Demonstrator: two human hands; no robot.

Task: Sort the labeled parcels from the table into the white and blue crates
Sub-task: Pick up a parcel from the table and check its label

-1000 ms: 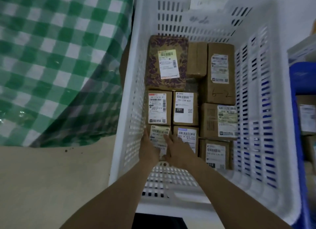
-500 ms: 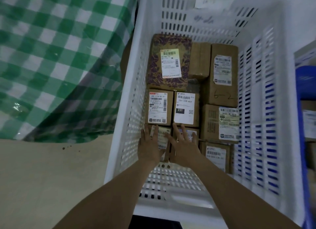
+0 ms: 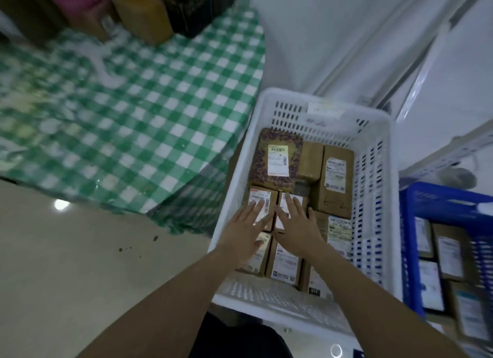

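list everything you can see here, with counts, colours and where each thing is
checked tablecloth: one, green and white, left
boxes: a few, brown and black, blurred, on the tablecloth's far end
white crate: one, white, right of the tablecloth
patterned parcel: one, purple and gold, white crate's far left corner
brown parcels: eight showing, brown, packed in the white crate
blue crate: one, blue, right of the white crate
labelled parcels: several, blurred, in the blue crate
left hand: one, open, over the brown parcels
right hand: one, open, beside it

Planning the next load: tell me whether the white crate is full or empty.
Partly full: the white crate holds a layer of labelled parcels; bare floor shows at its near end.
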